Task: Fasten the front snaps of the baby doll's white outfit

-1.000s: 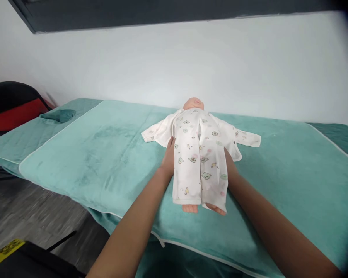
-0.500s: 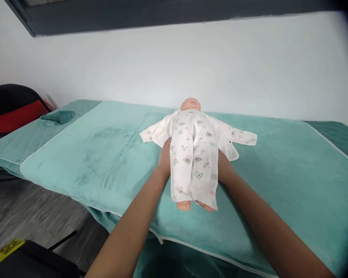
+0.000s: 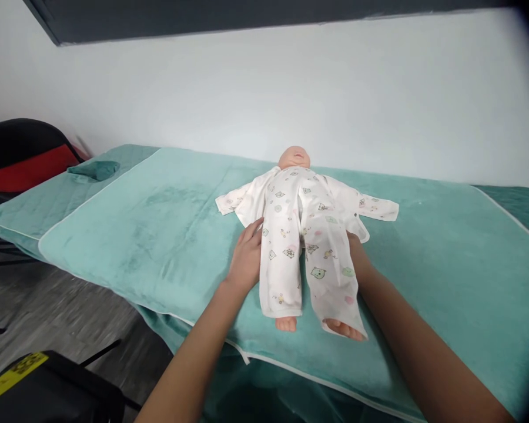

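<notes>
A baby doll (image 3: pixel 294 157) lies on its back, head toward the wall, dressed in a white printed top (image 3: pixel 252 201) with both sleeves spread out sideways. White printed trousers (image 3: pixel 282 258) cover its legs, which lie apart with the toes showing at the hems. Along the outside of the trouser leg on the left rests my left hand (image 3: pixel 247 255), fingers stretched and tips touching the cloth. My right hand (image 3: pixel 357 252) is at the outer side of the other trouser leg; its fingers are hidden behind the cloth.
A green padded bed (image 3: pixel 150 217) runs along the white wall (image 3: pixel 264 88). Its face hole (image 3: pixel 94 169) is at the left end. A black and red chair (image 3: pixel 30 158) stands at far left, and a black object with a yellow label (image 3: pixel 48 388) is at lower left.
The doll's legs have spread apart, the right-hand one swinging outward to the right. More of my left hand now shows beside the trousers. The camera view has shifted slightly.
</notes>
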The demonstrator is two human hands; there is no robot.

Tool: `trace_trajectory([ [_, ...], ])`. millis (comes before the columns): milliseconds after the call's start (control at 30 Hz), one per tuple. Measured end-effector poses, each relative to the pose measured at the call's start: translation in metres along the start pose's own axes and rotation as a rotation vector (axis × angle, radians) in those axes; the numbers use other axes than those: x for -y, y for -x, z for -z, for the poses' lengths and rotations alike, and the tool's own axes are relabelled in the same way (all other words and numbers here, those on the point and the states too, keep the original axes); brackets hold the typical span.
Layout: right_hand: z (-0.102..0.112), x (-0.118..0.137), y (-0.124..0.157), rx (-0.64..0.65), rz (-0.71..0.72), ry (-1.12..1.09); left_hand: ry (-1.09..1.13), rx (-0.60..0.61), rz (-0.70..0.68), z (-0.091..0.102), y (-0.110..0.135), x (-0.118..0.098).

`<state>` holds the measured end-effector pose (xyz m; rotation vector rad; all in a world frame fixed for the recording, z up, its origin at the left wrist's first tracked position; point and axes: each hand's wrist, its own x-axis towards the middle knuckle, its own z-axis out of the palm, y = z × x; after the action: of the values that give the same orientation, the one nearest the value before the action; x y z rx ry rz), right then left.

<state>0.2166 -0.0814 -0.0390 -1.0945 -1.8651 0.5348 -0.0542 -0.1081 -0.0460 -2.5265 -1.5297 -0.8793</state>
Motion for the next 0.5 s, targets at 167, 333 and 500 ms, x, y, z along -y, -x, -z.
trace_trajectory([
  [167,0.011,0.014,0.013,0.048,0.179,0.174,0.035,-0.037,-0.055,-0.002,0.002,0.006],
  [333,0.021,0.016,0.038,-0.098,-0.019,0.150,0.211,-0.091,-0.078,-0.002,0.000,0.011],
  [500,0.038,-0.011,0.039,-0.432,-0.413,0.523,0.362,-0.309,0.230,-0.003,-0.003,0.015],
])
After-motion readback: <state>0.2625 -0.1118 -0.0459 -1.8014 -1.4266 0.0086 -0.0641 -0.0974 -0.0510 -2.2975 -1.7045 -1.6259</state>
